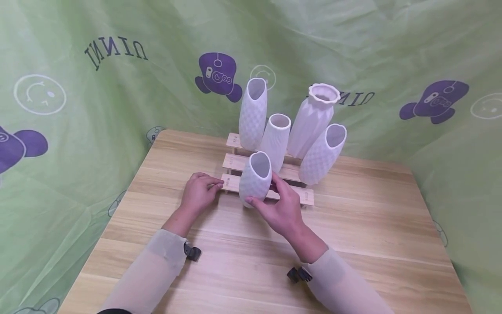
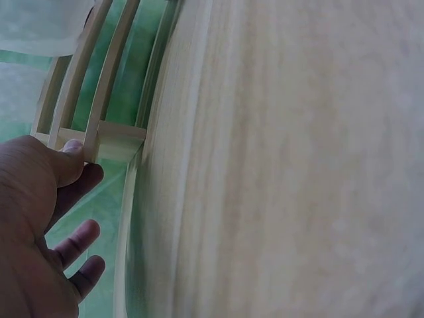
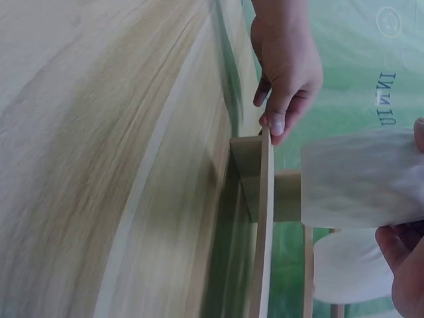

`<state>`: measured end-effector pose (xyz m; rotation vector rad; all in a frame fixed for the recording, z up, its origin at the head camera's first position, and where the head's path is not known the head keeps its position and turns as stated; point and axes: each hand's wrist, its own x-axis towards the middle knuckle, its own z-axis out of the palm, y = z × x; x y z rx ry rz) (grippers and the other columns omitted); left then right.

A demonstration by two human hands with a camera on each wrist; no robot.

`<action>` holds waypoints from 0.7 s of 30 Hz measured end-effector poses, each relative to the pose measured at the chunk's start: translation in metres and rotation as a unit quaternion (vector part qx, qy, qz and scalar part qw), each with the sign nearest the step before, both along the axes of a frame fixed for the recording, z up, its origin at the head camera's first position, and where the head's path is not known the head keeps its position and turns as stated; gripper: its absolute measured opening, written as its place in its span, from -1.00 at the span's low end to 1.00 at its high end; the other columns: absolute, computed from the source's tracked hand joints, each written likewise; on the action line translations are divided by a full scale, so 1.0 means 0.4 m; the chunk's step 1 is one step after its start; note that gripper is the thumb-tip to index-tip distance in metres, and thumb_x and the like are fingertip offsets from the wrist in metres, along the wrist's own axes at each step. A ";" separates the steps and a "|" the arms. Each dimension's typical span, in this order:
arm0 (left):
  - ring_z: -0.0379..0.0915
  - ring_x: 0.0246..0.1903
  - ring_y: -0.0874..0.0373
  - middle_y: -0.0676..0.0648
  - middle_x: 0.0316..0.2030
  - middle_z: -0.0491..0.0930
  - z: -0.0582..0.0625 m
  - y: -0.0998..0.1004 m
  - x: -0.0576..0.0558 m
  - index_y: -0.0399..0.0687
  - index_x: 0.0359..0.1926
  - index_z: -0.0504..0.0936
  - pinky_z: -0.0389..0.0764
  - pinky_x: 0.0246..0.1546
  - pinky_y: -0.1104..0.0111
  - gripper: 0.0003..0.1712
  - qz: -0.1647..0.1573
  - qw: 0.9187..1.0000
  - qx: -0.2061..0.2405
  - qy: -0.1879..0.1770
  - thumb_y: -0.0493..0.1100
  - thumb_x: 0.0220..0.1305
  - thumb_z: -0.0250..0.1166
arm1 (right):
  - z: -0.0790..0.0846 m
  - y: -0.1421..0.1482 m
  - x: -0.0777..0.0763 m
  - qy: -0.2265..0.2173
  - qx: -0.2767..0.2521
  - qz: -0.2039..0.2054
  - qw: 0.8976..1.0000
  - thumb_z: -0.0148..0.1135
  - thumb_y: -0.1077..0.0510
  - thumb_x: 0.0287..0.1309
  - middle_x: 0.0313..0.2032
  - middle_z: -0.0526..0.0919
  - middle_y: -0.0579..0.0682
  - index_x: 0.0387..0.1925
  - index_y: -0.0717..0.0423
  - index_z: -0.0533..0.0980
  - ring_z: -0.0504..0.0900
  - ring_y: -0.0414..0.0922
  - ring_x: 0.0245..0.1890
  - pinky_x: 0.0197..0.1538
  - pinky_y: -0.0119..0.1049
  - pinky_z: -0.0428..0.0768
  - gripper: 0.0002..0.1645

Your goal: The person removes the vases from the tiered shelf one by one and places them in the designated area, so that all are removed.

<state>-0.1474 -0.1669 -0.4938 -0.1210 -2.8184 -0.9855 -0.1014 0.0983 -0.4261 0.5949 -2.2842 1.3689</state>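
My right hand (image 1: 284, 209) grips a small white vase (image 1: 255, 181) with a slanted mouth and a quilted surface. In the right wrist view, a gap shows between this vase's base (image 3: 315, 182) and the front board of a stepped wooden rack (image 3: 265, 218). The left hand (image 1: 199, 192) pinches the left end of that front board between thumb and forefinger, its other fingers loosely bent. On the upper steps stand a tall slant-mouthed vase (image 1: 252, 117), a round-mouthed ribbed vase (image 1: 276, 141), a frilled-neck vase (image 1: 311, 124) and another slant-mouthed vase (image 1: 323, 157).
The rack stands toward the back of a wood-grain table (image 1: 243, 261). Behind and beside the table hangs a green curtain (image 1: 157, 96) with purple cartoon prints. Black straps with small clips (image 1: 192, 252) sit at the cuffs of both sleeves.
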 end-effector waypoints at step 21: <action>0.47 0.16 -0.09 0.03 -0.14 0.80 0.005 0.004 0.002 0.08 -0.14 0.85 0.42 0.28 0.01 -0.87 -0.006 1.000 -0.002 -0.001 -0.07 0.34 0.45 | -0.008 0.127 0.038 0.013 -0.029 -0.036 0.999 0.79 0.18 -0.27 -0.04 0.77 0.02 0.22 0.21 0.56 0.77 -0.02 -0.09 0.07 -0.39 0.69 -0.08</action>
